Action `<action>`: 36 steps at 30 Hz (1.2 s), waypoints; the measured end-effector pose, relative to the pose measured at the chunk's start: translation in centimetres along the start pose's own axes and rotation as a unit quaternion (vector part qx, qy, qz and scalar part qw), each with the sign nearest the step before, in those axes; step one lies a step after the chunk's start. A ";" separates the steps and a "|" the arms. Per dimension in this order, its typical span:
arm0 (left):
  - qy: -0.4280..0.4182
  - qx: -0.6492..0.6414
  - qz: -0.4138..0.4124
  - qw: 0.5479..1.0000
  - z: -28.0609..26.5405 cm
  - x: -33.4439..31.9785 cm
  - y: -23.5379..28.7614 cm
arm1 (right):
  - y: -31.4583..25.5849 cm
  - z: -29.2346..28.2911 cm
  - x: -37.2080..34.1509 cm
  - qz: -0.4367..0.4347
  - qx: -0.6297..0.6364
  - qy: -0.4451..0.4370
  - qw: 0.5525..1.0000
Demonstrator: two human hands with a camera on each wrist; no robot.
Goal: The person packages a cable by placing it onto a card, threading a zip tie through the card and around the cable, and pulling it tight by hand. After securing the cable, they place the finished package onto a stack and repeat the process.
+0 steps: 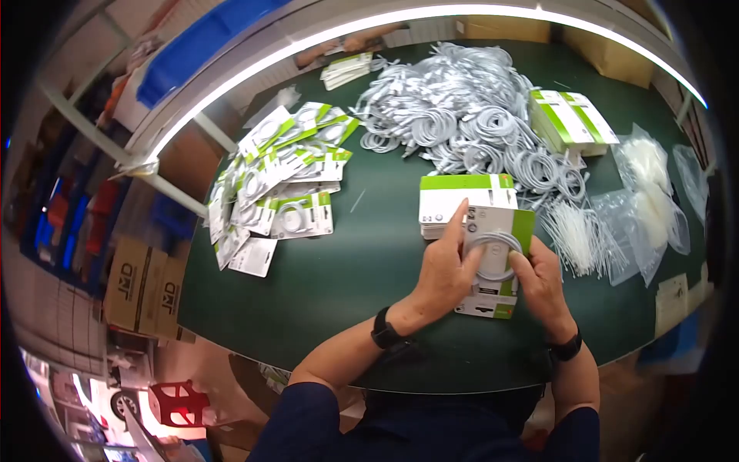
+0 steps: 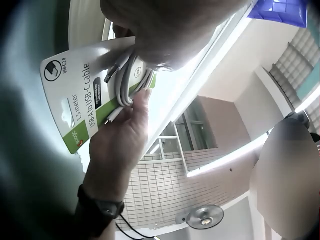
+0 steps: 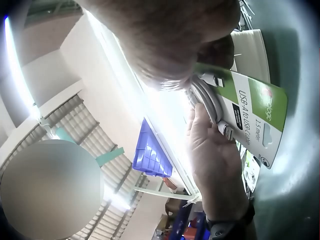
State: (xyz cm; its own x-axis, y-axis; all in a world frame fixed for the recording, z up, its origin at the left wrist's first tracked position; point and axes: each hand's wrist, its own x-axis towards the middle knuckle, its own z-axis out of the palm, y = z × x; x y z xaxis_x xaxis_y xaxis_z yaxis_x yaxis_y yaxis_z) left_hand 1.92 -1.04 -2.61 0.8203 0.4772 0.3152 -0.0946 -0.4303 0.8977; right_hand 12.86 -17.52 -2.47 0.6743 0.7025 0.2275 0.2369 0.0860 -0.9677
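Between both hands is a white and green packaging card (image 1: 523,225) printed "USB-A to USB-C cable", with a coiled grey-white USB cable (image 1: 514,245) lying against its face. My left hand (image 1: 445,271) grips the card's left side, its thumb over the coil. From the right side my right hand (image 1: 543,286) holds the same card, thumb at the coil's edge. In the left wrist view the card (image 2: 62,95) shows both cable plugs beside the coil. Right behind the held card sits a stack of similar cards (image 1: 462,202) on the green table (image 1: 369,269).
Many carded cables (image 1: 281,173) lie heaped at the left. A big pile of coiled cables (image 1: 454,100) fills the back. To the right are a boxy stack of cards (image 1: 573,123), loose white cable ties (image 1: 577,239) and clear plastic bags (image 1: 654,223). A light strip (image 1: 431,11) arches over the table.
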 end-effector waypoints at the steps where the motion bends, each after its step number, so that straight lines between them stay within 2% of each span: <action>1: 0.019 0.011 0.002 1.000 -0.1 -0.1 -0.2 | 0.1 0.1 0.0 -0.011 0.007 -0.018 1.000; 4: 0.001 -0.146 -0.051 0.988 0.0 -0.5 -0.4 | 0.2 -0.3 -0.2 -0.018 0.030 -0.025 0.999; 9: -0.037 -0.208 -0.077 0.974 -0.5 -1.8 -1.7 | 0.8 -0.4 -0.3 0.002 0.075 -0.034 0.997; 12: -0.130 -0.271 -0.185 0.936 -1.0 -2.8 -2.5 | 1.0 -0.5 -0.4 0.006 0.072 -0.056 0.996; 13: -0.133 -0.272 -0.182 0.935 -1.3 -2.7 -2.4 | 1.2 -0.3 -0.4 -0.002 0.079 -0.069 0.994; 16: -0.151 -0.312 -0.245 0.905 -4.5 -3.4 -1.6 | 1.4 0.0 -0.6 -0.013 0.090 -0.084 0.992; 20: -0.003 -0.281 -0.216 0.935 -10.6 -2.0 -1.6 | 0.3 -0.5 0.0 0.068 0.077 -0.024 0.994; 22: 0.086 -0.275 -0.179 0.941 -15.8 -0.2 -3.8 | 0.7 -1.0 0.3 0.096 0.065 -0.026 0.993; 23: 0.111 -0.316 -0.125 0.934 -19.5 0.4 -5.4 | 0.6 -1.0 0.3 0.106 0.072 -0.033 0.991; 25: 0.125 -0.322 -0.079 0.935 -26.4 3.7 -6.9 | 0.9 -0.8 0.3 0.111 0.068 -0.061 0.990; 27: 0.259 -0.304 -0.110 0.910 -30.2 5.4 -8.1 | 1.7 -0.4 0.1 0.064 0.058 -0.089 0.992; 28: 0.241 -0.306 -0.115 0.914 -31.1 5.1 -9.2 | 1.9 -0.4 -0.2 0.068 0.058 -0.071 0.993; 29: 0.268 -0.315 -0.164 0.896 -31.8 4.5 -10.5 | 2.0 -0.3 -0.3 0.057 0.035 -0.079 0.995; 30: 0.296 -0.320 -0.212 0.875 -31.9 4.9 -11.1 | 2.2 -0.2 -0.2 0.044 0.013 -0.088 0.995; 31: 0.285 -0.317 -0.213 0.879 -30.5 5.6 -10.5 | 2.3 -0.2 -0.3 0.033 -0.009 -0.099 0.994; 34: 0.159 -0.255 -0.196 0.933 -24.3 4.5 -9.2 | 2.0 -0.5 -0.1 0.036 -0.019 -0.105 0.994; 35: 0.155 -0.254 -0.196 0.934 -21.9 4.7 -7.6 | 1.9 -0.6 0.0 0.036 -0.027 -0.114 0.992; 36: 0.111 -0.208 -0.184 0.954 -19.6 5.3 -5.8 | 1.9 -0.6 0.0 0.037 -0.026 -0.111 0.993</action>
State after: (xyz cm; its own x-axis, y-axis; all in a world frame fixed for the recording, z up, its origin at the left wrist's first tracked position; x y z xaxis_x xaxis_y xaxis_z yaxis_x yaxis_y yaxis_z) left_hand -4.28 18.97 -0.09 0.7062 0.7074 -0.0292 -0.0760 0.1167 0.9903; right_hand 13.77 -17.80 -4.24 0.5225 0.8441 0.1206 0.2313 -0.0041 -0.9729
